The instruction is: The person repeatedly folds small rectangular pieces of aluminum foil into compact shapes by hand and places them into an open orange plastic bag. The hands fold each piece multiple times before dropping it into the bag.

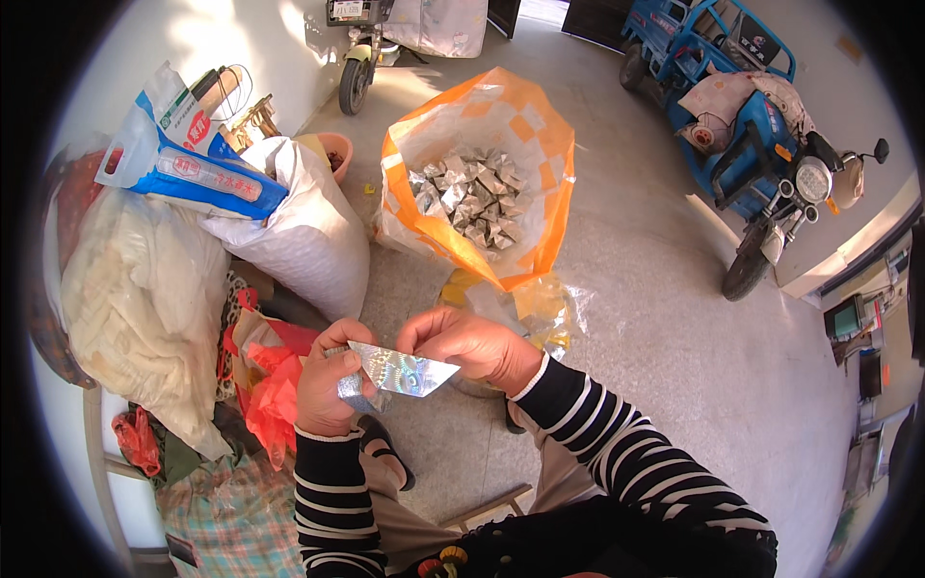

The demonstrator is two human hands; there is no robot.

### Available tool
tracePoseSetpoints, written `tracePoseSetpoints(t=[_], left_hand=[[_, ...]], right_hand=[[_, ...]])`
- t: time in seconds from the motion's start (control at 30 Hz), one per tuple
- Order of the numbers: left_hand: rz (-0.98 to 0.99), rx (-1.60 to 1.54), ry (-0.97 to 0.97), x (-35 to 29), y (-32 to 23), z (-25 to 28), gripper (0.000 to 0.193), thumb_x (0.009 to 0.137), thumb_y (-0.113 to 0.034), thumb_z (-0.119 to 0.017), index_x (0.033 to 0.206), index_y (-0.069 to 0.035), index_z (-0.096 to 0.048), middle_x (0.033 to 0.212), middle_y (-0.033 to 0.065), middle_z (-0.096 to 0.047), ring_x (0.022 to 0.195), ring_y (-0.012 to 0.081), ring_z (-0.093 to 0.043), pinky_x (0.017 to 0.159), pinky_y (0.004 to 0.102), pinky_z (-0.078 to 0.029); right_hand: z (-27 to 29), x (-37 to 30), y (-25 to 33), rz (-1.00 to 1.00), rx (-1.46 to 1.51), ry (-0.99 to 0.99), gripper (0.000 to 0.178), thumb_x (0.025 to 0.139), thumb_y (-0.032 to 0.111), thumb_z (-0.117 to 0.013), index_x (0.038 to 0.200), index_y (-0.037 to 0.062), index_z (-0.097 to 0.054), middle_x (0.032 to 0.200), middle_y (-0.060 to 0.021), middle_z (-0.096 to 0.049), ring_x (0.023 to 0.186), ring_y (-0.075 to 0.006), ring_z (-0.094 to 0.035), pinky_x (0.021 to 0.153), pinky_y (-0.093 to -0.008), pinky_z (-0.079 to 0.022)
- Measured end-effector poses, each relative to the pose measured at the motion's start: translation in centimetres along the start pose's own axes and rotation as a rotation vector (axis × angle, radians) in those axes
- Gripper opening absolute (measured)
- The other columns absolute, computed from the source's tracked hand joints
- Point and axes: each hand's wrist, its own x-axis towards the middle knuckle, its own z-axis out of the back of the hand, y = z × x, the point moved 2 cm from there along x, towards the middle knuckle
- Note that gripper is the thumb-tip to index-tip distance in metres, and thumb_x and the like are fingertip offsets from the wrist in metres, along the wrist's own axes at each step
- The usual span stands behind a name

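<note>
A flat strip of silver foil paper [400, 371] with slanted ends and a rainbow sheen stretches between my two hands. My left hand [326, 385] grips its left end between thumb and fingers. More silvery material [353, 390] shows below that thumb, partly hidden in the palm. With curled fingers, my right hand [472, 345] pinches the strip's right upper part; those fingertips are partly hidden. Beyond my hands stands a large orange-and-white bag [549, 207], its mouth wide apart. Many small folded silver paper pieces [472, 193] lie heaped inside it.
At the left are a white sack [308, 222], a blue-and-white package [217, 178], a cream cloth bundle [135, 289] and red plastic bags [275, 385]. A clear bag [549, 313] lies by the orange bag. A blue three-wheeler [752, 144] and a scooter [356, 77] stand farther off.
</note>
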Motion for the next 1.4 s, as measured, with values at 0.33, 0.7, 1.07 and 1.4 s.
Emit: tracePoseSetpoints(t=[0.33, 0.7, 1.07, 1.4], left_hand=[[-0.120, -0.231, -0.012, 0.1, -0.4, 1.2, 0.016, 0.084, -0.013, -0.065, 0.093, -0.001, -0.060, 0.072, 0.0034, -0.052, 0.056, 0.0144, -0.048, 0.050, 0.0269, -0.038], [-0.052, -0.147, -0.077, 0.5, 0.3, 0.2, 0.017, 0.086, -0.017, -0.067, 0.085, -0.005, -0.056, 0.071, 0.0025, -0.053, 0.058, 0.0152, -0.052, 0.053, 0.0267, -0.042], [0.002, -0.072, -0.130, 0.5, 0.6, 0.4, 0.021, 0.087, -0.020, -0.066, 0.077, -0.008, -0.053, 0.069, 0.0020, -0.051, 0.058, 0.0168, -0.054, 0.053, 0.0273, -0.043], [-0.033, -0.081, -0.122, 0.7, 0.9, 0.6, 0.025, 0.084, -0.024, -0.072, 0.078, -0.008, -0.054, 0.069, 0.0026, -0.053, 0.057, 0.0171, -0.054, 0.052, 0.0279, -0.043]], right_hand=[[1.6, 0.1, 0.1, 0.239, -0.077, -0.060, 0.029, 0.083, 0.024, -0.073, 0.100, 0.0017, -0.066, 0.106, -0.0108, -0.064, 0.088, -0.0203, -0.063, 0.080, -0.0325, -0.050], [1.1, 0.6, -0.4, 0.201, 0.037, -0.157, 0.016, 0.087, 0.022, -0.069, 0.089, 0.0072, -0.065, 0.084, -0.0022, -0.065, 0.076, -0.0112, -0.061, 0.074, -0.0267, -0.049], [2.2, 0.6, -0.2, 0.188, 0.229, -0.086, 0.020, 0.085, 0.007, -0.067, 0.104, 0.0043, -0.065, 0.104, -0.0054, -0.066, 0.090, -0.0172, -0.065, 0.074, -0.0326, -0.055], [2.0, 0.6, -0.6, 0.245, 0.122, -0.128, 0.023, 0.085, 0.019, -0.071, 0.104, 0.0074, -0.066, 0.100, -0.0034, -0.067, 0.089, -0.0145, -0.064, 0.073, -0.0303, -0.055]])
